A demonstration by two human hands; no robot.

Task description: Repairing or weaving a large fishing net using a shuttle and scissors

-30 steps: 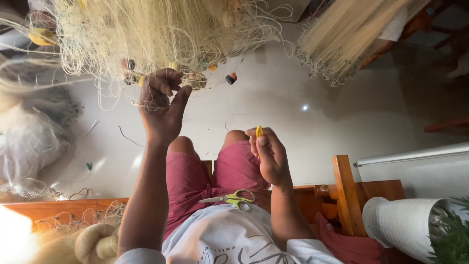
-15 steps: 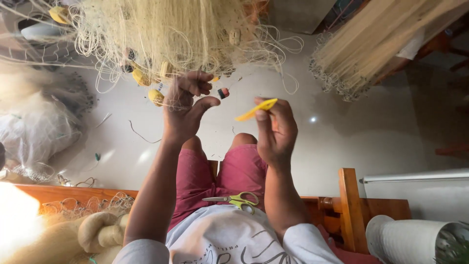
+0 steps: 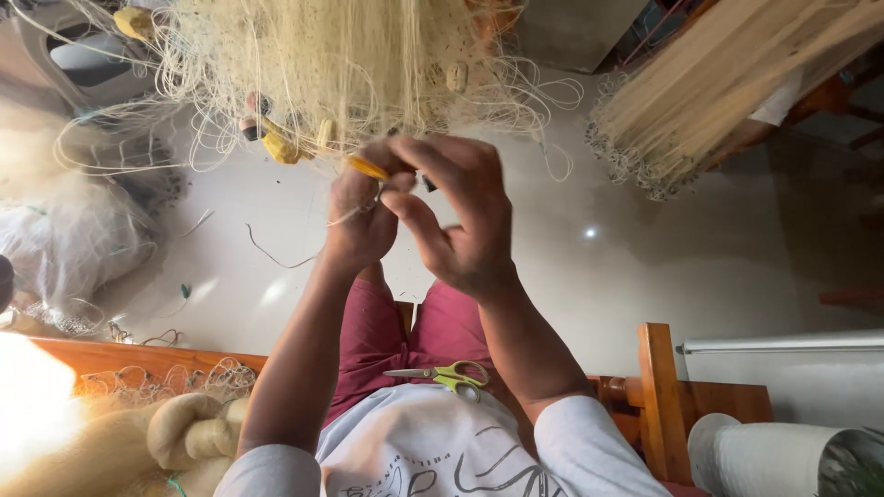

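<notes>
Netting (image 3: 350, 64) hangs above — left hand (image 3: 361, 216) pinches a yellow needle (image 3: 368, 167); right hand (image 3: 460, 221) half open, fingers touching the twine.

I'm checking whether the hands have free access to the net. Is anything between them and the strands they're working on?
Nothing visible does. The left hand and right hand are already at the hanging net, with a yellow tool held between them. The scissors lie apart on the lap.

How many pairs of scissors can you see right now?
1: a pair of green-handled scissors lies on the person's lap, on the red shorts, below both hands. Others could be hidden under the pale fishing net.
</notes>
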